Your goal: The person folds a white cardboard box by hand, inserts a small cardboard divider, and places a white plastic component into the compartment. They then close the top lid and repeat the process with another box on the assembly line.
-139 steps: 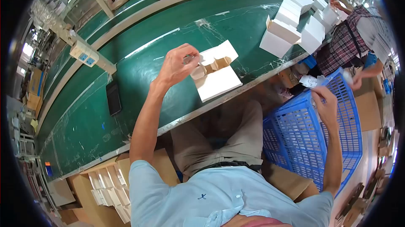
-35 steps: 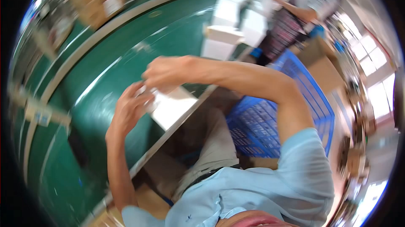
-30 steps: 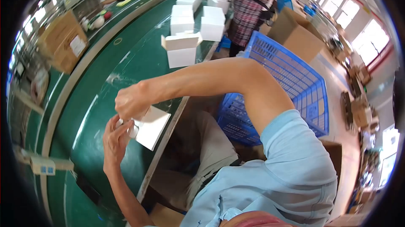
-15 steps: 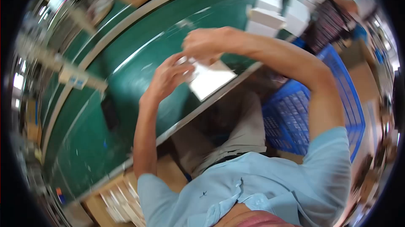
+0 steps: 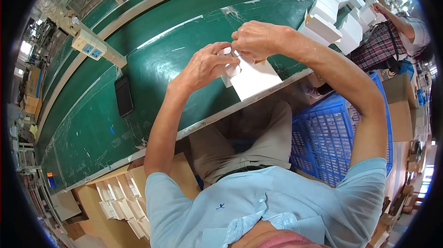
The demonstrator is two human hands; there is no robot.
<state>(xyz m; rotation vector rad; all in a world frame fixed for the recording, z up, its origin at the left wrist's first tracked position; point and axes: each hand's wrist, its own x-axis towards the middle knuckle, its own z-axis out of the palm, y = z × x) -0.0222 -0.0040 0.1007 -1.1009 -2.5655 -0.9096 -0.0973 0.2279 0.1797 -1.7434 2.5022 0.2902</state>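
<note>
Head camera looks down on a person seated at a green conveyor belt (image 5: 152, 70), both hands meeting over a white box (image 5: 254, 78) that lies flat at the belt's near edge. The left hand (image 5: 205, 65) is curled at the box's left end, thumb and fingers pinched round a small white part (image 5: 232, 70) held right against the box's upper left corner. The right hand (image 5: 255, 39) reaches in from the far side with its knuckles up and its fingers bent down onto the top edge of the box, touching the left hand's fingertips. Its fingertips are hidden, so whether it grips anything cannot be told. The box thus sits just below and between the two hands, and most of its white face shows towards the person's lap.

A black phone (image 5: 123, 101) lies on the belt well to the left. A stack of white boxes (image 5: 333, 20) stands farther along the belt to the right, near a co-worker in a plaid garment (image 5: 379, 45). A blue crate (image 5: 330, 139) stands beside the person's right leg, and a cardboard carton of folded white boxes (image 5: 121, 198) sits low on the left.
</note>
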